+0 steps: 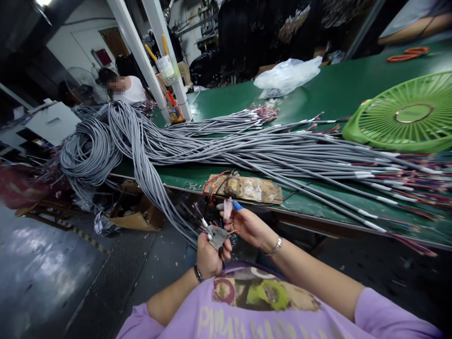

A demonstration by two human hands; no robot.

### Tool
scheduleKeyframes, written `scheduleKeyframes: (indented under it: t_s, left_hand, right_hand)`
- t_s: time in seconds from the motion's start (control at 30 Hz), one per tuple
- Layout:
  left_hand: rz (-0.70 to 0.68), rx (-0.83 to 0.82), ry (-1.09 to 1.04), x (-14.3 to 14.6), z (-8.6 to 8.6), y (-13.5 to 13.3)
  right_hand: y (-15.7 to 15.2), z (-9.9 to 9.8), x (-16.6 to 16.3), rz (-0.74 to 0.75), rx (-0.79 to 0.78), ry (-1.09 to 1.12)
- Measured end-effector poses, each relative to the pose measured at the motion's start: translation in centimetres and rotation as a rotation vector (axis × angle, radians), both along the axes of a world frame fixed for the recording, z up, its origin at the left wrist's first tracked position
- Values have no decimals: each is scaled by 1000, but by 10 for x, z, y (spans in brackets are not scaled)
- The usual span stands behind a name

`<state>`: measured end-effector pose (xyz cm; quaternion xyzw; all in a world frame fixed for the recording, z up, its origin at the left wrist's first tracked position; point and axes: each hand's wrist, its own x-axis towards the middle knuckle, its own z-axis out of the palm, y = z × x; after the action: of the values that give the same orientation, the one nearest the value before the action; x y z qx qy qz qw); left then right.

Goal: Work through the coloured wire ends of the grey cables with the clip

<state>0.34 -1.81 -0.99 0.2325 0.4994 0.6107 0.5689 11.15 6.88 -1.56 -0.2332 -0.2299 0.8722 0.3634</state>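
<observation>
My left hand [210, 256] is closed around the ends of several grey cables, whose thin coloured wires fan out above the fist. A flat grey piece [219, 237] that I cannot identify sits in the same grip. Beside it on the right, my right hand [249, 227] is raised with its fingertips drawn together. A blue cover and a pinkish wrap show on its fingers; whatever they pinch is too small to make out. From the left hand, the grey cable bundle [150, 176] runs up over the table edge.
Long grey cables [247, 148] with stripped ends lie across the green table [215, 96]. A wooden block [256, 189] with wires sits at the front edge. A green fan [413, 113], orange scissors [407, 54] and plastic bag [287, 75] lie farther back. Another person [130, 89] is at far left.
</observation>
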Motion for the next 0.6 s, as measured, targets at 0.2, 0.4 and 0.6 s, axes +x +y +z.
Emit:
scheduleKeyframes:
  t_s: [0.2, 0.4, 0.6]
  left_hand:
    - [70, -2, 20, 4, 3, 6]
    - [63, -13, 55, 8, 7, 12]
    - [37, -47, 70, 10, 4, 12]
  right_hand:
    - [-2, 3, -1, -44, 57, -34]
    - [-1, 3, -5, -3, 95, -43]
    - [-1, 2, -5, -7, 135, -67]
